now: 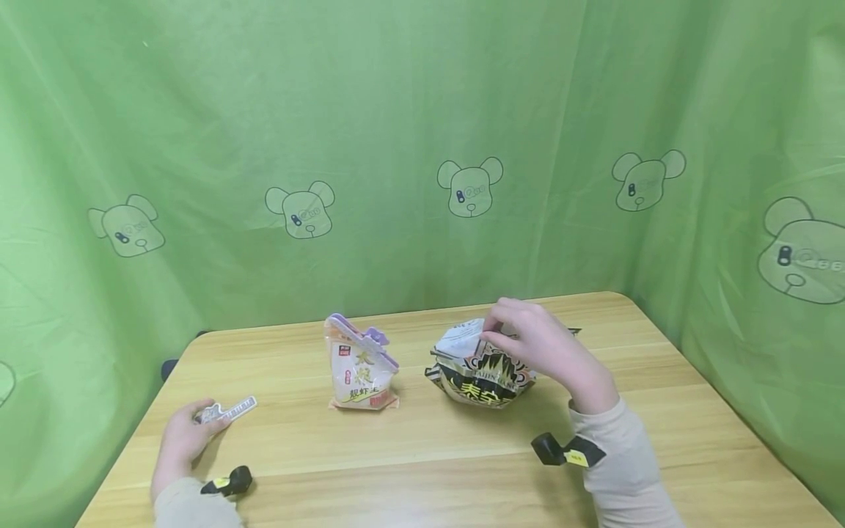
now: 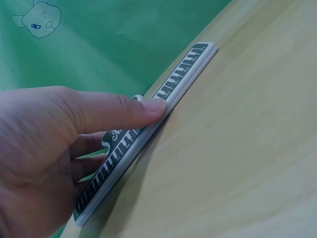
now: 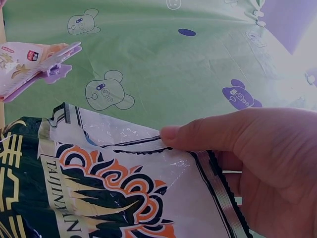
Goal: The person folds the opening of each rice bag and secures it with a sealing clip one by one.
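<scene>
In my left hand [image 1: 188, 440] I grip a long, narrow clip [image 2: 129, 141] printed with piano keys along its white-edged bar. The thumb lies across its face, and it is held just above the table at the left. My right hand [image 1: 538, 348] pinches the top of a dark green and white snack bag [image 1: 478, 381] with gold lettering. The bag's white upper part is folded over, and orange cloud patterns show in the right wrist view. The fingers behind the bag's edge are partly hidden.
A pink and clear food bag [image 1: 359, 374] stands mid-table, its slanted top closed with a purple clip [image 1: 363, 339]. Both sit on a light wooden table [image 1: 396, 455]. A green curtain [image 1: 383, 132] with bear-head drawings hangs behind and at both sides.
</scene>
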{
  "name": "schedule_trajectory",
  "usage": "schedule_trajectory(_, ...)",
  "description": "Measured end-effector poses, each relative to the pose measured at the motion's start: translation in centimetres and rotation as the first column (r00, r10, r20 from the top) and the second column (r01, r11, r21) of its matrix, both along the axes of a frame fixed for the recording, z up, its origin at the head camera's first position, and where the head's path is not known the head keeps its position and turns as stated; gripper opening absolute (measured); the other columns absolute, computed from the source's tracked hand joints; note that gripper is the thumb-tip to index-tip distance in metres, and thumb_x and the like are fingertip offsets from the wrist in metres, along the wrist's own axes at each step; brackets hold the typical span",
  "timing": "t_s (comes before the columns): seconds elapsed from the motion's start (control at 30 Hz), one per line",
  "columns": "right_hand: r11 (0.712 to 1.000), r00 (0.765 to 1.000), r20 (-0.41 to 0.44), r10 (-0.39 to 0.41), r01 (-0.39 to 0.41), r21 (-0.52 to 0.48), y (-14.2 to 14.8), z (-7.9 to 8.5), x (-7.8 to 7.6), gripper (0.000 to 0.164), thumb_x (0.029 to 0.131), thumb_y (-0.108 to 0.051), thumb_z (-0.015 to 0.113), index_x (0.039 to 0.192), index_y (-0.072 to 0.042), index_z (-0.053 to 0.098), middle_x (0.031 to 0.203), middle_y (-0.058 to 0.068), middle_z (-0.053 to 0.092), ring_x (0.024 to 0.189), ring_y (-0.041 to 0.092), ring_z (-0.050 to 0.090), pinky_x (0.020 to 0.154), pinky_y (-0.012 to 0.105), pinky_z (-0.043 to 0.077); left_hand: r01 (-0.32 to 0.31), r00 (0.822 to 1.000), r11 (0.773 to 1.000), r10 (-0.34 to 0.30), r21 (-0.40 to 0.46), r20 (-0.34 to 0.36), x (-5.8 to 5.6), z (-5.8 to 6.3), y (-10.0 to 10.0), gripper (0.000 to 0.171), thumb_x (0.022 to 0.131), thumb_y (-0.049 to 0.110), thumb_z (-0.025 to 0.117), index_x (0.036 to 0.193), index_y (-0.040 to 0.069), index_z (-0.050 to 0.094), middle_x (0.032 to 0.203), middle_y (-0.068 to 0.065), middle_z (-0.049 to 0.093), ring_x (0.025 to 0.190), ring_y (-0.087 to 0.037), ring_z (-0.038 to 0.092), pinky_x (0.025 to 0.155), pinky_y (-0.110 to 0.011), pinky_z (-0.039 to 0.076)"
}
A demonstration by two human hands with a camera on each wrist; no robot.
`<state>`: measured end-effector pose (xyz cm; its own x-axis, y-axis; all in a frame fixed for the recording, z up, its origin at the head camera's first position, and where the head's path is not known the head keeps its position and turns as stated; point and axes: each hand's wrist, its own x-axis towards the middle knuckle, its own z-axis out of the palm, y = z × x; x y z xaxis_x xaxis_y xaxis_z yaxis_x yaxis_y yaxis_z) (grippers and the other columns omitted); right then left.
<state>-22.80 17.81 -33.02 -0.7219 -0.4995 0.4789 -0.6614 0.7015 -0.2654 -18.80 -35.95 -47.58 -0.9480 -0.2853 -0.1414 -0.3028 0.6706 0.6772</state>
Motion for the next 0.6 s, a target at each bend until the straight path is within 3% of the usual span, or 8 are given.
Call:
schedule_trajectory(0.27, 1.000, 1.000, -0.001, -0.002, 0.002, -0.003, -0.01, 0.01, 0.03, 0.008, 0.079, -0.021, 0.067, 0.078, -0.019, 0.059, 0.077, -0.008, 0.059, 0.073, 0.007, 0.056, 0.067, 0.029, 0.051, -0.041, 0.999, 0.999, 0.041, 0.005, -0.012, 0.00, 0.24, 0.34, 0.068, 0.079, 0.030, 0.064, 0.132, -0.002, 0.035, 0.127, -0.032, 0.039, 0.109, -0.043, 0.042, 0.088, -0.056, 0.033)
schedule_trajectory(0.6, 1.000, 1.000, -0.005, 0.000, 0.000, -0.004, -0.10, 0.02, 0.00, 0.008, 0.079, -0.021, 0.066, 0.078, -0.019, 0.059, 0.077, -0.008, 0.059, 0.073, 0.006, 0.056, 0.067, 0.029, 0.051, -0.115, 0.992, 0.992, 0.117, 0.046, -0.056, 0.25, 0.42, 0.79, 0.059, 0.078, 0.024, 0.067, 0.125, -0.002, 0.043, 0.119, -0.028, 0.049, 0.102, -0.035, 0.048, 0.081, -0.045, 0.039)
